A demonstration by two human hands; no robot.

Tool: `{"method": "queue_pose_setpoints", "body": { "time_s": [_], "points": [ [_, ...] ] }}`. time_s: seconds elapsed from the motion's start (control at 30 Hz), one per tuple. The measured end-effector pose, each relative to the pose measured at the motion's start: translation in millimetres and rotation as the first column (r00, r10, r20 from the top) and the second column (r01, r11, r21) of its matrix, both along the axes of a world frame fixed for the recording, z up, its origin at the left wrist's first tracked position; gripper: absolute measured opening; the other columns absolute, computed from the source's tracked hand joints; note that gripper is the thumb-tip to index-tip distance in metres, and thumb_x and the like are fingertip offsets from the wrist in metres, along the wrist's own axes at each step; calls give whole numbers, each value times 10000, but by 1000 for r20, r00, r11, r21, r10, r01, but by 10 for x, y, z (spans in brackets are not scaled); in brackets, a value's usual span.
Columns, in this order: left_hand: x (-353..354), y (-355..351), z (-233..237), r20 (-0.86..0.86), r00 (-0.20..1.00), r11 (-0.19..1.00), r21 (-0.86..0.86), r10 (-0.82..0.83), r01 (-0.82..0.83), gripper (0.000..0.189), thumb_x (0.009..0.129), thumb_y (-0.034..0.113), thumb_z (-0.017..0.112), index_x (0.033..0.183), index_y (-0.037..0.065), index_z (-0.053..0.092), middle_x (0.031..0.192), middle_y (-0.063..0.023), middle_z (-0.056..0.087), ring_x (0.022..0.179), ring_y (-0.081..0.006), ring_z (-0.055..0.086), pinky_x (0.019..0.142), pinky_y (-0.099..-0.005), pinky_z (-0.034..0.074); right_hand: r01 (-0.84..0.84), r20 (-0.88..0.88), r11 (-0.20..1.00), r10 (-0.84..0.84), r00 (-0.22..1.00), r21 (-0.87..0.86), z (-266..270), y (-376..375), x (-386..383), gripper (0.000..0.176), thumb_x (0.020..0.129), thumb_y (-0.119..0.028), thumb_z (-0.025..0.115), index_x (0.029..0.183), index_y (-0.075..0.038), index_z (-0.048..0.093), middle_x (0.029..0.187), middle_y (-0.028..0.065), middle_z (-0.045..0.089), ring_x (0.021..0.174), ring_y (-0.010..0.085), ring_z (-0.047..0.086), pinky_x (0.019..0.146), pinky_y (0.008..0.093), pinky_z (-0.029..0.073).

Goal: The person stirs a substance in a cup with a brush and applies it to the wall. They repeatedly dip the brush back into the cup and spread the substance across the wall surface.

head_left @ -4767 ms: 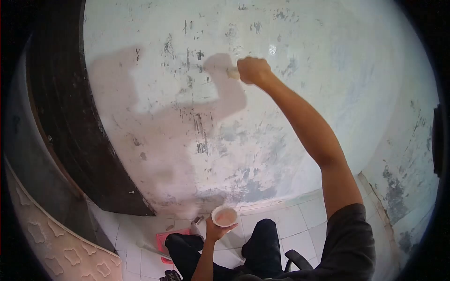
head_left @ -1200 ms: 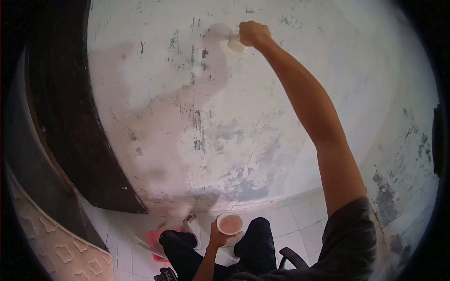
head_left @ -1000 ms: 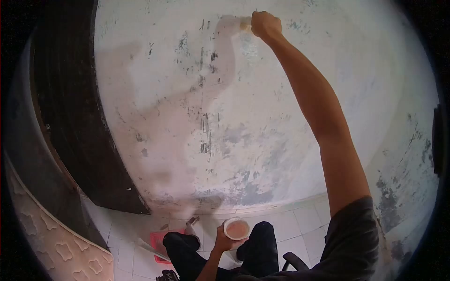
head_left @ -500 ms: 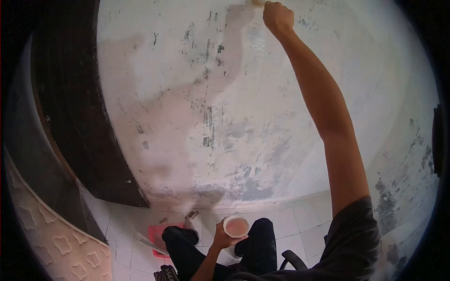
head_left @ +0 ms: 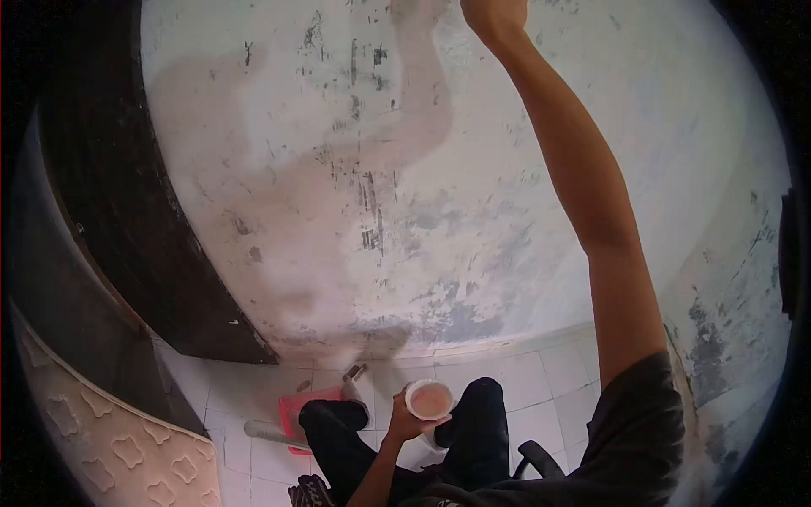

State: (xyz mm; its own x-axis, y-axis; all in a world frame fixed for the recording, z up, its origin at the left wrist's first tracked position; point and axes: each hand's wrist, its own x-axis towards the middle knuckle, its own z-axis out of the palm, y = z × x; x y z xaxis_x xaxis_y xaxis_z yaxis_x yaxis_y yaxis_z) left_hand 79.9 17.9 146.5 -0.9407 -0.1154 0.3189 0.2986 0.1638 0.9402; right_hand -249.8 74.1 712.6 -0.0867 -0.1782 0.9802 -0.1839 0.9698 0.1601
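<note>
My left hand [head_left: 407,422] is wrapped round a white tub [head_left: 410,399], held upright at knee height. Inside it is a pale pink, paint-like mixture [head_left: 431,402]. My right arm stretches far up across the scuffed wall [head_left: 338,253]. At the top edge of the view my right hand [head_left: 497,12] is closed, with its fingertips cut off. The small tan object that it gripped a moment ago lies beyond the frame, and its kind cannot be made out.
A dark door panel [head_left: 101,186] stands at the left, with a patterned cream surface [head_left: 127,448] below it. On the tiled floor [head_left: 532,422] are a pink tray [head_left: 294,410], a pale long object [head_left: 269,433] and small bits [head_left: 355,372] near the wall. A black curved piece [head_left: 541,459] is beside my leg.
The view has shifted down and slightly right. My right hand now sits higher in the frame, and the tan object has passed out of sight. The tub remains in my left hand.
</note>
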Motion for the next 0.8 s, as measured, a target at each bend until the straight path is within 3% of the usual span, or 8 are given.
{"method": "queue_pose_setpoints", "body": {
  "time_s": [0.17, 0.2, 0.27, 0.47, 0.53, 0.67, 0.73, 0.8],
  "points": [
    [-79, -11, -172, 26, 999, 999, 21, -37, 36, 683, 517, 284, 940, 1051, 26, 602, 989, -110, 670, 921, -258, 663, 855, -368, 522, 10, 303, 984, -64, 951, 176, -387, -243, -89, 181, 849, -106, 543, 874, -71, 719, 890, 160, 710, 849, 274, 702, 716, 390, 559],
    [-81, -2, -175, 30, 999, 999, 22, -38, 38, 683, 517, 284, 940, 1051, 26, 602, 989, -110, 670, 921, -258, 663, 855, -368, 522, 9, 300, 965, -91, 950, 263, -563, -297, 142, 190, 854, -129, 568, 944, -129, 735, 946, 71, 710, 871, 257, 703, 652, 372, 567],
    [-72, 10, -177, 54, 998, 999, 33, -31, 29, 689, 515, 283, 941, 1057, 27, 602, 1002, -113, 667, 927, -257, 662, 858, -371, 522, -22, 227, 952, -50, 973, 304, -886, -349, 148, 139, 782, -86, 586, 742, -72, 718, 747, 93, 693, 688, 271, 697, 568, 373, 558],
    [-33, 30, -250, 19, 998, 997, 42, -67, 66, 696, 519, 293, 940, 1065, 27, 600, 1007, -108, 655, 934, -257, 652, 859, -375, 521, -13, 468, 948, -145, 872, 318, -1888, -494, 357, 156, 782, -73, 631, 794, -161, 760, 738, 9, 709, 707, 176, 701, 457, 307, 499],
    [13, 50, -286, -3, 1000, 1000, -19, -24, 24, 697, 520, 293, 940, 1067, 28, 600, 1009, -108, 655, 937, -257, 652, 858, -374, 521, -130, 596, 955, -57, 801, 266, -2209, -468, 480, 135, 776, -77, 601, 776, -97, 734, 760, 109, 692, 745, 267, 701, 605, 357, 556],
    [148, 5, -94, 7, 1000, 999, -36, 4, -4, 696, 517, 291, 940, 1065, 25, 603, 1004, -116, 662, 929, -262, 660, 848, -376, 524, -198, 702, 962, 11, 713, 186, -2557, -247, 664, 114, 784, -87, 597, 774, -65, 708, 786, 138, 692, 764, 273, 698, 634, 370, 554],
    [199, -14, -39, 4, 1000, 1000, -6, 2, -2, 698, 513, 291, 940, 1062, 22, 604, 1003, -118, 665, 929, -264, 662, 846, -378, 525, -137, 743, 979, 202, 638, -149, -2627, -22, 713, 135, 799, -123, 585, 830, -30, 678, 839, 191, 684, 814, 291, 695, 657, 384, 543],
    [275, -30, 101, 10, 998, 998, -29, 56, -56, 694, 512, 285, 940, 1057, 18, 605, 1002, -122, 671, 931, -262, 664, 852, -378, 524, -255, 659, 902, 429, 618, -347, -2987, 270, 388, 175, 841, -175, 561, 850, -14, 627, 719, 142, 648, 603, 224, 652, 508, 356, 478]
  ]
}}
